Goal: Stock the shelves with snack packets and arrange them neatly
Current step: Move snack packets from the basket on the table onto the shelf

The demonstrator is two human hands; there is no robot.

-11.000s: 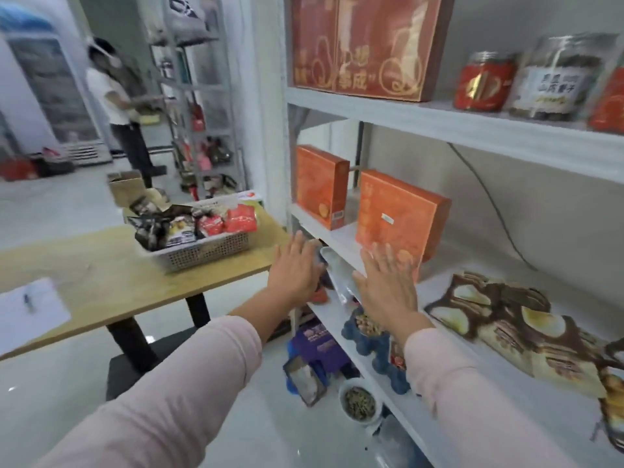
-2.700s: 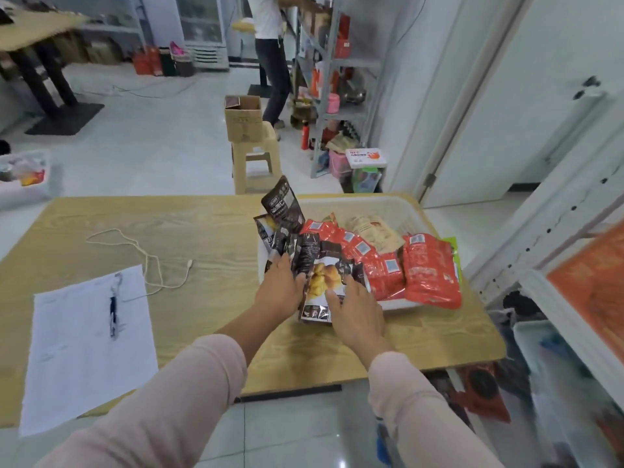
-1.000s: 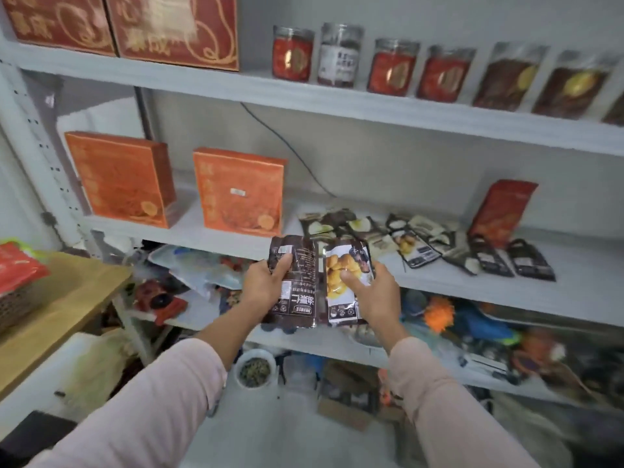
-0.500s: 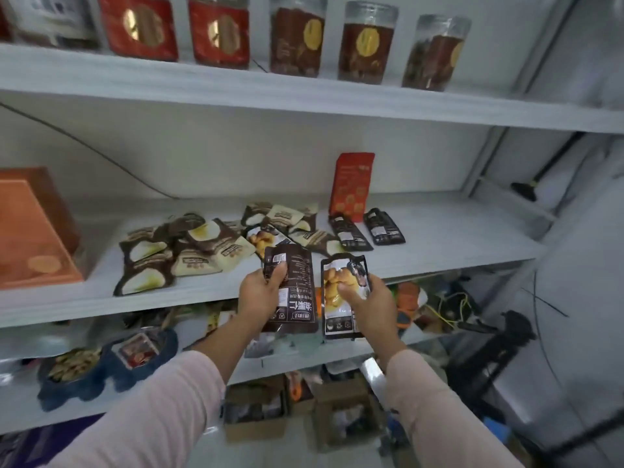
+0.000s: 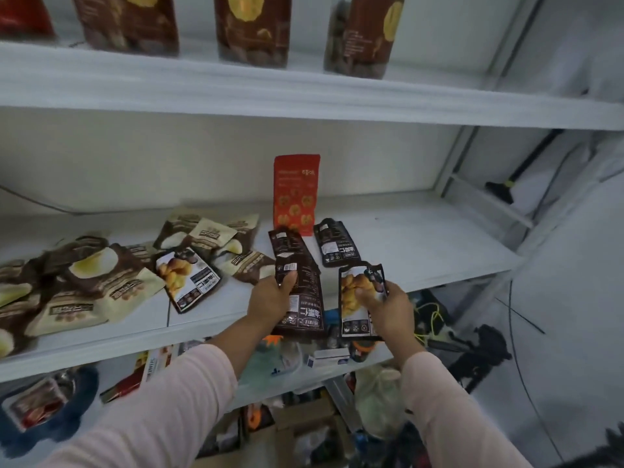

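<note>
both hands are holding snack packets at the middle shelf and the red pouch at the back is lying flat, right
Not flat: the head view shows the red pouch standing upright at the back of the middle shelf. The rest is right.

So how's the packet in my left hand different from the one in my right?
The left-hand packet shows a plain dark brown face with white print and a barcode label; the right-hand packet shows a picture of yellow snacks. The left-hand packet also reaches higher in view than the right-hand packet. Both are dark pouches, each pinched under a thumb: left hand, right hand.
</note>
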